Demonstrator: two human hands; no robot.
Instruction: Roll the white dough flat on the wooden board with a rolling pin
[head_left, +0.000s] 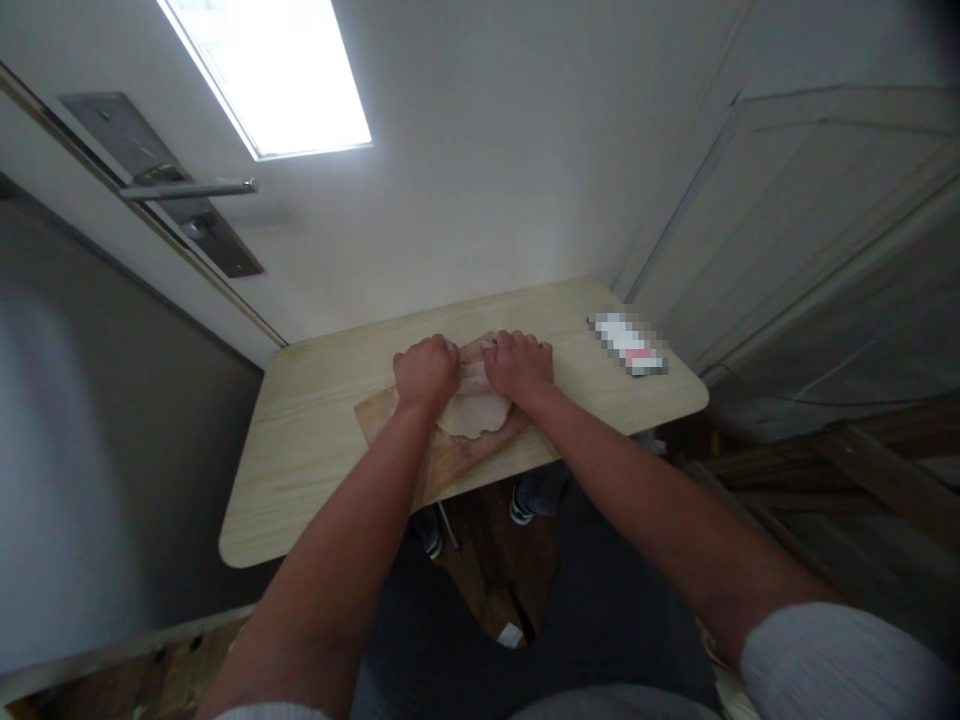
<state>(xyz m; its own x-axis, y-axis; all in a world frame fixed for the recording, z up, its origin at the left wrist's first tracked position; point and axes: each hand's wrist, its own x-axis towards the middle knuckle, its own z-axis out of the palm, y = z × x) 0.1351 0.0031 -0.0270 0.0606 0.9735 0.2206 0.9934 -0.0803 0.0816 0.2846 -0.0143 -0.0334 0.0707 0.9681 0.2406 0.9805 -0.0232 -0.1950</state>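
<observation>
Curling closed by dough [472, 415], left hand [427, 373] and right hand [520, 368] leave their grip's hold unclear; the pixelated slab [627, 343] is unreadable.

left hand [427, 372]: curled, palm down | right hand [520, 368]: curled, palm down, near left | left arm [341, 530], right arm [637, 470]: stretched forward, converging

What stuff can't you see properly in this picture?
In the head view:
- Whether the left hand and right hand grip anything: their own curl hides it.
- The whole pale sheet: hands cover part.
- The flat object on the table: blurred into squares.
- Beyond the window: glare.
- The left sleeve: mostly cut off by the bottom edge.
</observation>
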